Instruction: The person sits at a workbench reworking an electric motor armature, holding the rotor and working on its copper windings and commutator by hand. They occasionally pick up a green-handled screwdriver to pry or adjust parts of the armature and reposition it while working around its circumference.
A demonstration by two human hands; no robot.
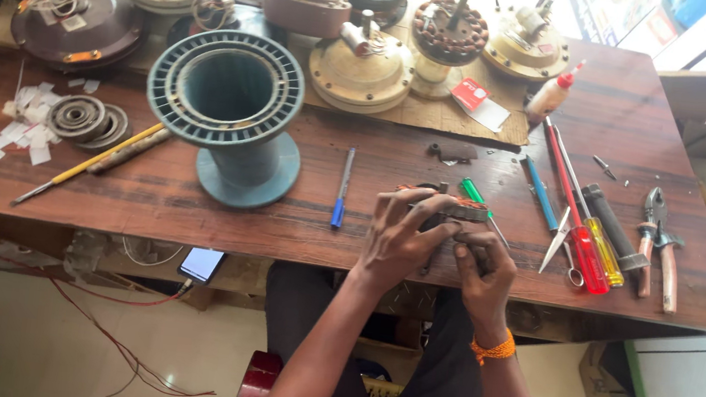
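The wooden bench (pixel 190 205) carries, from left to right: scraps of white paper (pixel 15 135), a coil of flat rings (pixel 89 119), a yellow-handled tool (pixel 88 161), a large teal spool (pixel 229 111) standing upright, and a blue pen (pixel 342 188). Behind these stands a row of fan motor housings (pixel 360 69).

At the front edge, the left hand (pixel 402 236) and right hand (pixel 481 268) both close on a stator core (pixel 450 209), a flat ring-shaped metal part with copper-coloured winding visible on its upper rim. The left hand covers the part from above; the right hand grips its lower right side with curled fingers. The core is held just above the bench, near its front edge.

Judged from this view, the work on the core is mid-way: winding is present, but its extent is hidden by the hands.

To the right lie a green-handled tool (pixel 472 191), screwdrivers (pixel 585 245), scissors (pixel 564 247) and pliers (pixel 661 245).
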